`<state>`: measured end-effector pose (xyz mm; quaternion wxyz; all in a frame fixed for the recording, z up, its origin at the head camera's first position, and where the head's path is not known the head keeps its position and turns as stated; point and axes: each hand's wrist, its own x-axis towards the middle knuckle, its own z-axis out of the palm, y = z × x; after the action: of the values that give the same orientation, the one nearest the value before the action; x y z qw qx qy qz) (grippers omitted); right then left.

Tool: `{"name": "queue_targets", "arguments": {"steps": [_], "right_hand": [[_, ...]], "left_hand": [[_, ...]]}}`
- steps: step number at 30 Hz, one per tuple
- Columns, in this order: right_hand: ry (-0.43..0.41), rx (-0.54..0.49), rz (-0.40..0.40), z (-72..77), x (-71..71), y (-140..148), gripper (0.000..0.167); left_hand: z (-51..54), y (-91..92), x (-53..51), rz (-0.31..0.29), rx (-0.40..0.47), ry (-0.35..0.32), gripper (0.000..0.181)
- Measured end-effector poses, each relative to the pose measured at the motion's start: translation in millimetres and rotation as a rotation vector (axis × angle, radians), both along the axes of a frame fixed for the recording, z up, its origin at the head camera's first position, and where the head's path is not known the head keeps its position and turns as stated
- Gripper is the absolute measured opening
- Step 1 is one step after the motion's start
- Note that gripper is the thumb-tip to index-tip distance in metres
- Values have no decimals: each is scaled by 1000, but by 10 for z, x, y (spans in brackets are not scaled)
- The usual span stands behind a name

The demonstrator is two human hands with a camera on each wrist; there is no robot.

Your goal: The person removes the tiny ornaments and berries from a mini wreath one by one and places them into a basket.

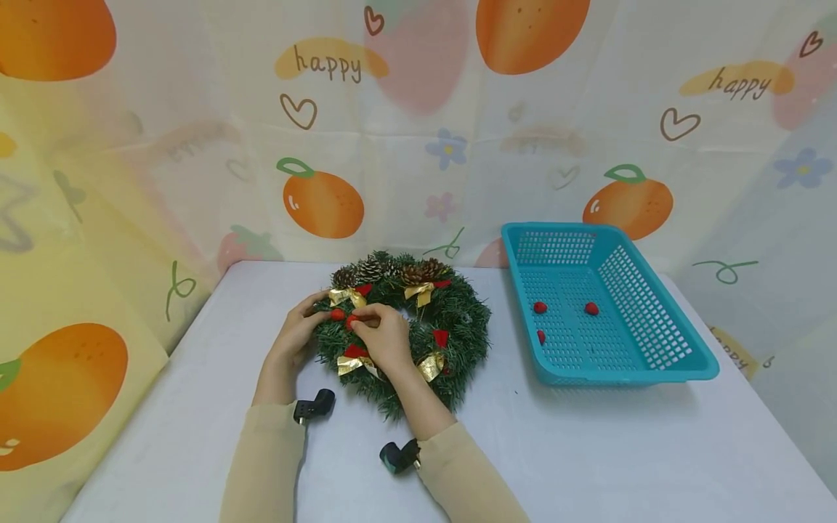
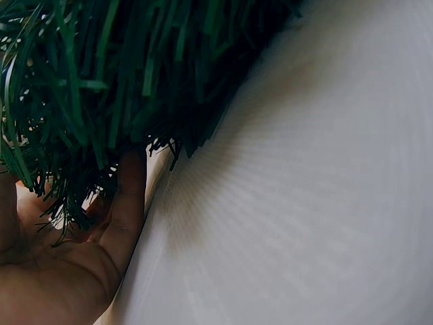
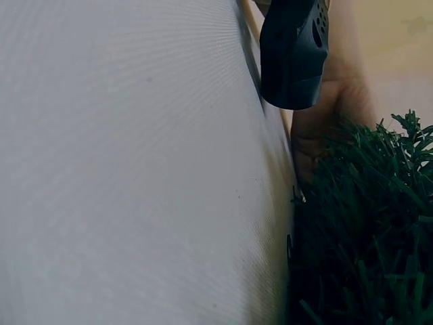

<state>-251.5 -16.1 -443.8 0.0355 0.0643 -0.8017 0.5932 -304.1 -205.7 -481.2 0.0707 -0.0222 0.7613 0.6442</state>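
A green wreath (image 1: 467, 319) with pine cones, gold bows and bits of red lies on the white table. My left hand (image 1: 292, 338) grips its left edge, with fingers reaching underneath and the thumb on top beside a small red ball (image 1: 337, 314). In the left wrist view, fingers of the left hand (image 2: 81, 264) go below the green needles (image 2: 135, 74). Over the left part of the wreath, my right hand (image 1: 387, 338) pinches a second small red ball (image 1: 351, 321) between thumb and fingers. The right wrist view does not show the right hand's fingers.
A turquoise plastic basket (image 1: 628, 377) stands on the table (image 1: 575, 450) to the right of the wreath, with red balls (image 1: 591, 309) inside. A patterned cloth (image 1: 418, 181) hangs behind the table. Each wrist wears a small black camera (image 1: 315, 405).
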Motion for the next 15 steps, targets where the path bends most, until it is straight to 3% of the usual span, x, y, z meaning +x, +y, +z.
{"name": "queue_targets", "arguments": {"steps": [15], "right_hand": [[36,-198,-79,123,5,118,22]], "left_hand": [[27,0,7,2,-16,-10,56]]}}
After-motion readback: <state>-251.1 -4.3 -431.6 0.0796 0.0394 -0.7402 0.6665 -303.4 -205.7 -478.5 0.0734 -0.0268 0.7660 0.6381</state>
